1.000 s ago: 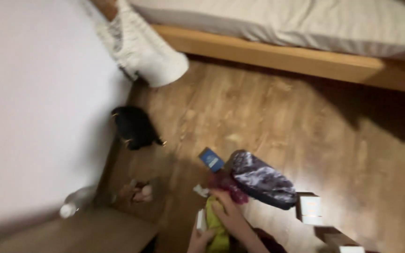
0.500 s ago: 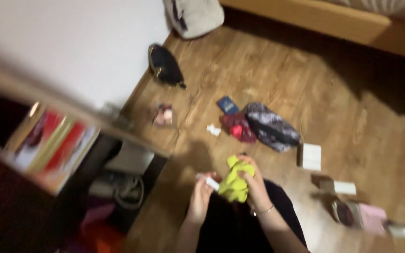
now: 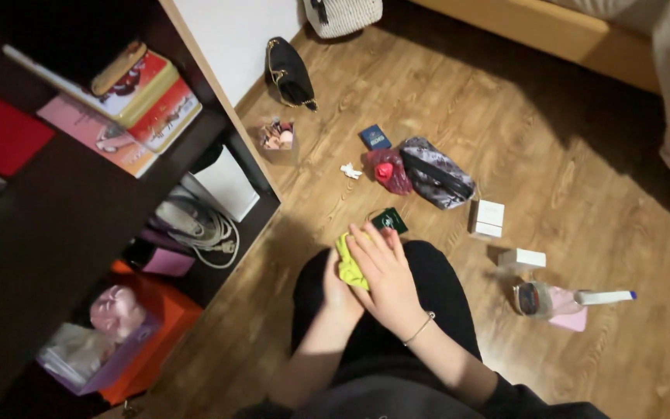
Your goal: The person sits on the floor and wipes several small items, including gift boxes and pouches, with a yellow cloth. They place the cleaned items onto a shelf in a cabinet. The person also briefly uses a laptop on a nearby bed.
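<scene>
Left hand [image 3: 338,285] sits under the yellow-green cloth [image 3: 348,264], mostly hidden by the right hand, so can't tell how its fingers are set. Cloth is bright lime, soft, crumpled into a small wad, only its left edge and a fold showing between the two hands, over the person's black-clad lap. Right hand [image 3: 385,271] lies flat on top, fingers close together and stretched fwd, pressing the cloth down; thin bracelet at the wrist.

Far left of the fingers: dark shelf unit [image 3: 63,225] w/ flat tins, a coiled white cable [image 3: 195,225], an orange box [image 3: 157,326] low down, its contents hard to make out. Just beyond the fingertips, a small dark green card [image 3: 391,220] on the wood floor [image 3: 552,155]. Further out, a red pouch [image 3: 388,171] touching a grey patterned pouch [image 3: 436,182], a little blue booklet [image 3: 374,137] beside them, a black bag [image 3: 288,72] near the wall. Right of the fingers: two white boxes [image 3: 488,218], then a pink item w/ a white tube [image 3: 605,296], blurry. Bed frame at top is cut off by the edge.
</scene>
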